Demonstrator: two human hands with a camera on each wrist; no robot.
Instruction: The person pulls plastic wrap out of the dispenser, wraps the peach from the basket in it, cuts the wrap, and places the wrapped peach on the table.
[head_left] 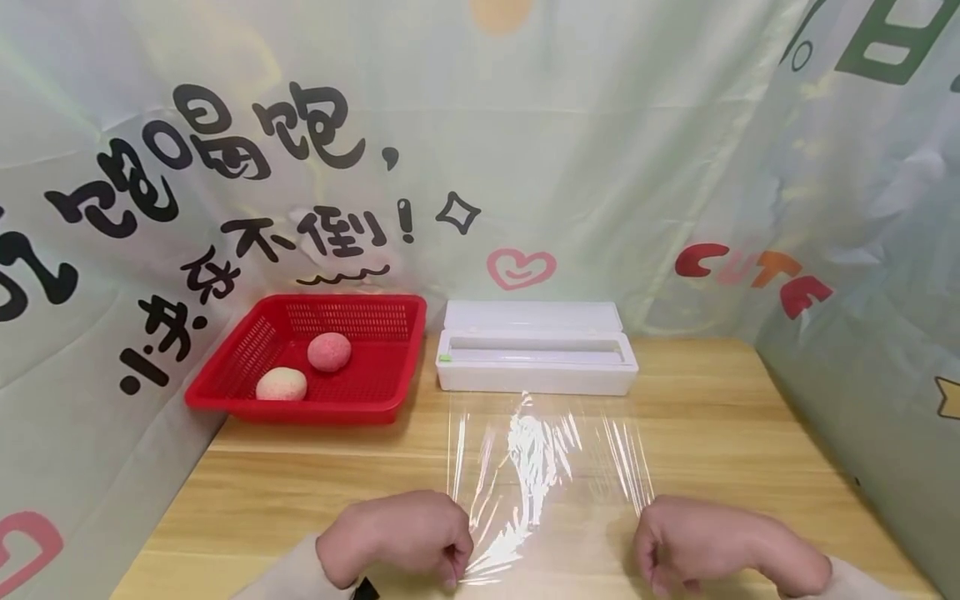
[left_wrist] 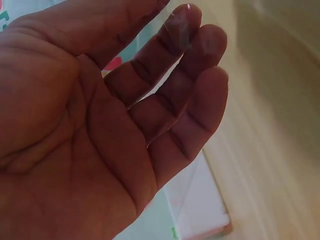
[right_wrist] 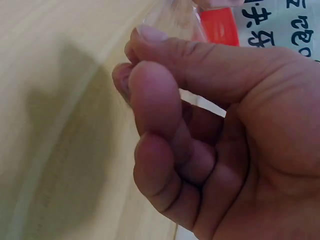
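Film of clear plastic [head_left: 531, 467] stretches from a white oblong box [head_left: 534, 380] to left hand [head_left: 411, 529] and right hand [head_left: 703, 537], fingers pinching it.

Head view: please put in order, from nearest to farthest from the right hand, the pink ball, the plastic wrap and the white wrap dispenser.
1. Plastic wrap: reaches the right hand at its right edge.
2. White wrap dispenser: beyond the wrap, table's back.
3. Pink ball: far left, inside the red basket.
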